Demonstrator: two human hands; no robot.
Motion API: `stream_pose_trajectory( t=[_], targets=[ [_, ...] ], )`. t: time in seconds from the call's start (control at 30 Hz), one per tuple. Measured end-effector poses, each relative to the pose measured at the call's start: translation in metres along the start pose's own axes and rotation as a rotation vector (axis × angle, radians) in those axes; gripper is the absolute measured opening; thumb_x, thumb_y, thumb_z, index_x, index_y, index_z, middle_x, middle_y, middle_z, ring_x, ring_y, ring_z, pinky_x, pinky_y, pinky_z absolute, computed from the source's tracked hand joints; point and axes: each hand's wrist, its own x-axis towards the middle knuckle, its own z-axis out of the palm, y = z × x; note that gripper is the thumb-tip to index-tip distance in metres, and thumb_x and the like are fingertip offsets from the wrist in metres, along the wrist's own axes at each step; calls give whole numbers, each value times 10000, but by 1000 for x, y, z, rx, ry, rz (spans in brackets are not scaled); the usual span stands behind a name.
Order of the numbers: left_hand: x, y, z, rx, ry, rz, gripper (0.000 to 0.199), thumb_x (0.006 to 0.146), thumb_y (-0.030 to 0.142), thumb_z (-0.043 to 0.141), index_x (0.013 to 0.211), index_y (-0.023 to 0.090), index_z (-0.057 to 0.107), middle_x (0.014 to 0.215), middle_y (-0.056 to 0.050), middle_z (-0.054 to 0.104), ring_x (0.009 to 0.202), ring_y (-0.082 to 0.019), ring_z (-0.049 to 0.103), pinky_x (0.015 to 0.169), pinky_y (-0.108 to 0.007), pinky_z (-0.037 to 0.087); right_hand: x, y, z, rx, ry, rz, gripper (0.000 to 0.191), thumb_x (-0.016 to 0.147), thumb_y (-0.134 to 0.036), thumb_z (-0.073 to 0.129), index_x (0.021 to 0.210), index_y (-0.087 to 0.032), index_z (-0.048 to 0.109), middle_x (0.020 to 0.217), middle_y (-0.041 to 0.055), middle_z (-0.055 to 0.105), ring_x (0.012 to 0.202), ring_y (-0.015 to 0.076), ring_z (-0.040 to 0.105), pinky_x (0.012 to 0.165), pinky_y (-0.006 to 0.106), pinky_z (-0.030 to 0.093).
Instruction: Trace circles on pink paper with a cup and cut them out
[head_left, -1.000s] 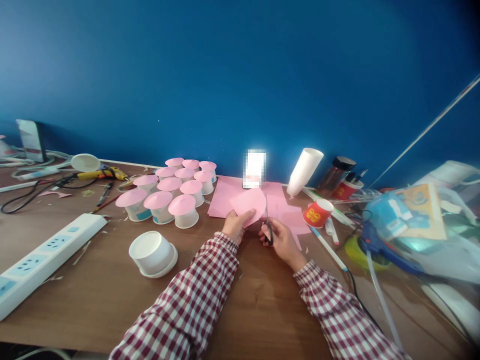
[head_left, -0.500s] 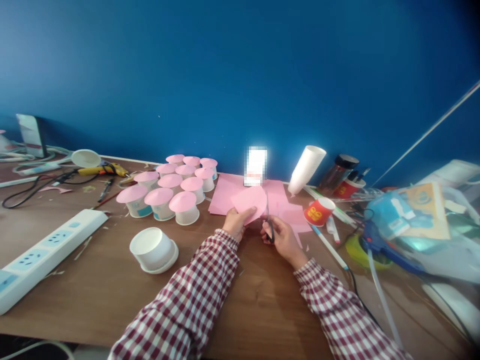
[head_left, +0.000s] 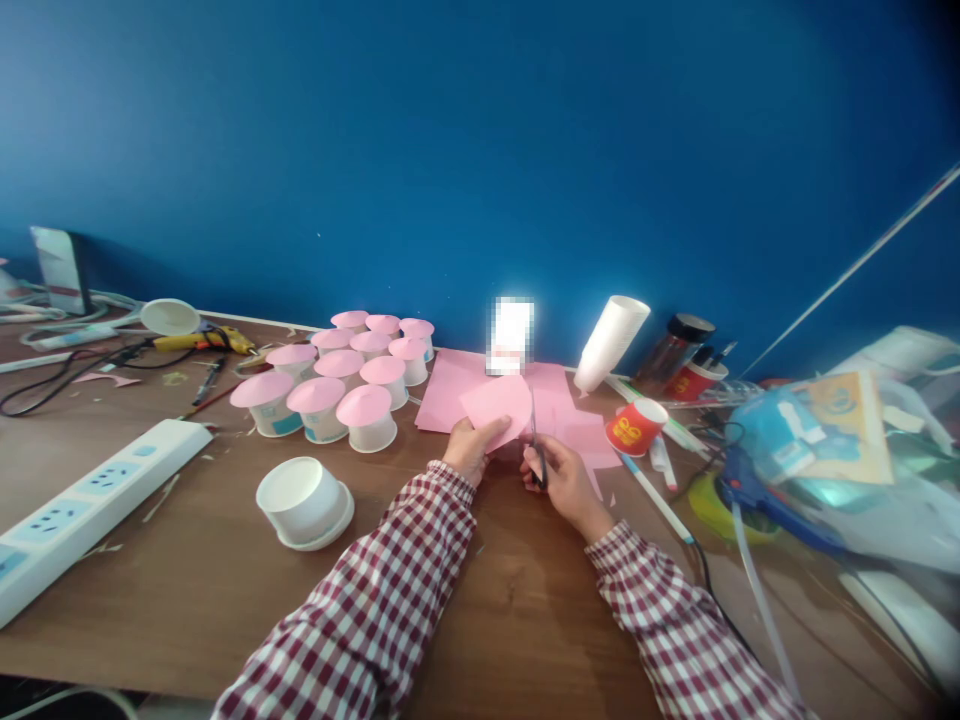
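Note:
My left hand [head_left: 469, 450] is closed on a piece of pink paper [head_left: 496, 405], thumb on top, holding it above the table. In my right hand [head_left: 564, 478] is a pair of scissors [head_left: 541, 468], fingers curled round the handles. The blades point away from me along the paper's right edge; whether they are parted I cannot tell. Behind and under the hands lie larger pink sheets [head_left: 442, 392]. To the left, several white paper cups [head_left: 373, 436] stand in rows, capped with shallow pink paper cones [head_left: 364, 405].
A white cup with a wide rim [head_left: 304, 500] stands upside down at front left, near a power strip [head_left: 105, 510]. A lit phone [head_left: 510, 335] leans on the wall. Right are a cup stack [head_left: 613, 342], a red cup [head_left: 636, 428], a marker [head_left: 658, 498] and a blue glue gun [head_left: 780, 515].
The view has shifted very slightly. Both hands keep their grips, with the scissors still at the right edge of the pink paper.

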Motion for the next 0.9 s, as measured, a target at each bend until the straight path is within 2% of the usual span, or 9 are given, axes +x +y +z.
stream_pose_trajectory(
  t=[0.63, 0.9],
  targets=[
    [-1, 1, 0, 7, -15, -5, 393, 554, 208, 804, 884, 57, 655, 764, -109, 692, 620, -161, 633, 496, -228, 484, -1, -4, 0, 7, -3, 16, 447, 771, -520, 604, 1043, -167, 571, 700, 1, 587, 588, 106, 565, 546, 247, 505],
    [-1, -1, 1, -10, -10, 9, 423, 539, 209, 810, 906, 59, 660, 831, -128, 701, 686, -186, 655, 571, -256, 519, -1, -2, -1, 22, -23, 1, 436, 785, -511, 591, 1051, -167, 560, 712, 9, 596, 601, 114, 571, 526, 238, 488]
  ],
)
